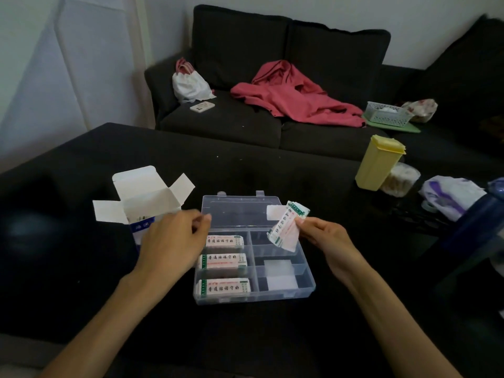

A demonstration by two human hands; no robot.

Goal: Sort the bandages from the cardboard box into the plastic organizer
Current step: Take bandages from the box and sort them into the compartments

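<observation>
Two bare forearms are reaching in from the near edge over a dark-covered bench (272, 170). Left hand (174, 241) is hovering between the cardboard box (141, 203) and the plastic organizer (305, 287), fingers loosely curled and grasping nothing. Right hand (321, 236) is pinching one wrapped bandage (286, 227) between thumb and fingers, holding it tilted above the organizer's upper right compartment, clear of the dividers.

Progress, as judged from the layout: three bandage packs (225, 264) are already lying flat in the left column, one per compartment, printed faces up. The right column's compartments are showing no packs yet (pale patches there could be labels or reflections; I cannot tell which). The held bandage is not yet placed. The box is standing open with its flaps spread, just left of the organizer; its contents are mostly hidden, so how many remain is unclear. Roughly the middle of the job, by my estimate.

Item appearance: each bandage is a small oblong pack in white wrapping, with a green band at one end and dark and red printed characters along its length. The held one is looking slightly crumpled at its lower end, suggesting a soft, light packet. The organizer is clear, with its hinged lid lying open behind.
</observation>
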